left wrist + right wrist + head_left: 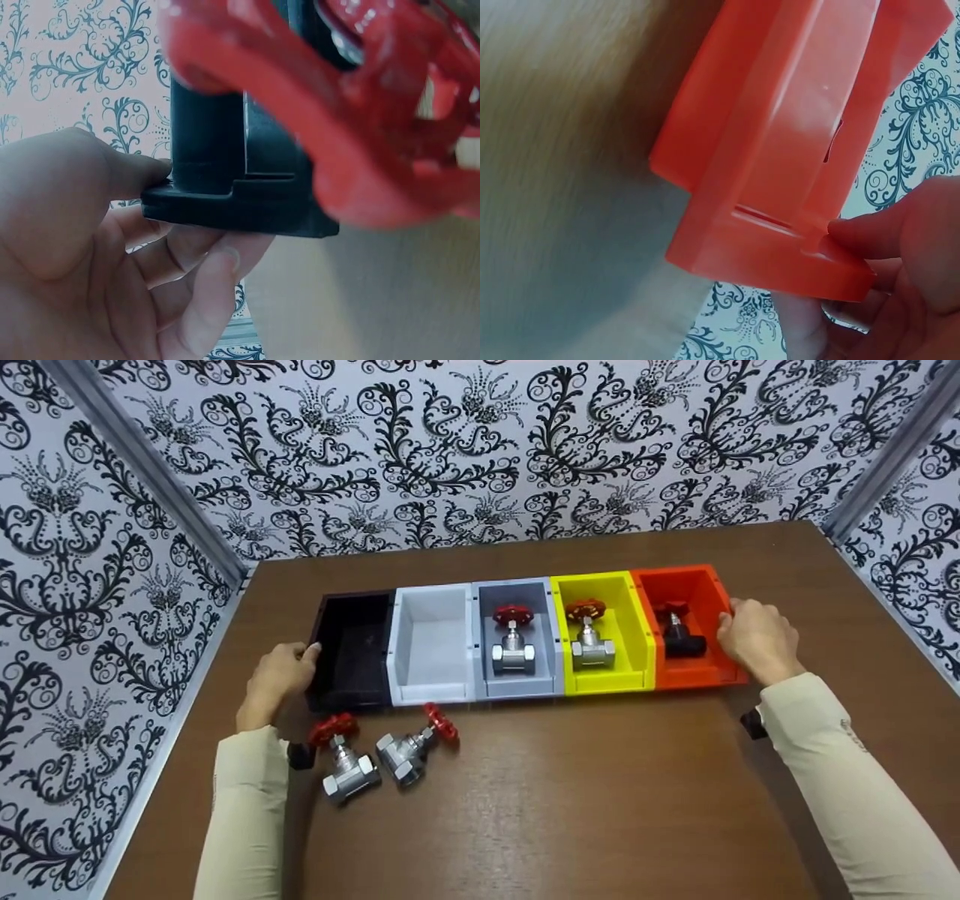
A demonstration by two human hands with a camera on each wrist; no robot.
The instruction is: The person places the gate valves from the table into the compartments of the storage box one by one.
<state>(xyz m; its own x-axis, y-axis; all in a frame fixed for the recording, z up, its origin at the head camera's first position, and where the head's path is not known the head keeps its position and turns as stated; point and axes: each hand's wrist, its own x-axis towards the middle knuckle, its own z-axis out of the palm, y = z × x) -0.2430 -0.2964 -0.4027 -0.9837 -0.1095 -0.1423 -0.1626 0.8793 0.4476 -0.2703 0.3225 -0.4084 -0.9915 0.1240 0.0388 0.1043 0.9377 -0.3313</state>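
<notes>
A row of joined bins runs across the table. At its left end my left hand (277, 679) grips the side of the black bin (352, 649); in the left wrist view the thumb lies against the wall and fingers curl under the rim (225, 210). My right hand (761, 639) pinches the outer edge of the orange-red bin (701, 676) at the other end. Between them stand a white bin (433, 649), a grey bin (521, 688) and a yellow bin (611, 683). Metal valves with red handwheels sit in the grey (514, 652) and yellow bins; a dark valve (684, 643) lies in the orange-red one.
Two more metal valves, one on the left (349, 776) and one angled beside it (403, 754), lie on the brown table (562, 810) before the black and white bins. A red handwheel (300, 127) looms close in the left wrist view. Patterned walls (480, 450) enclose the table.
</notes>
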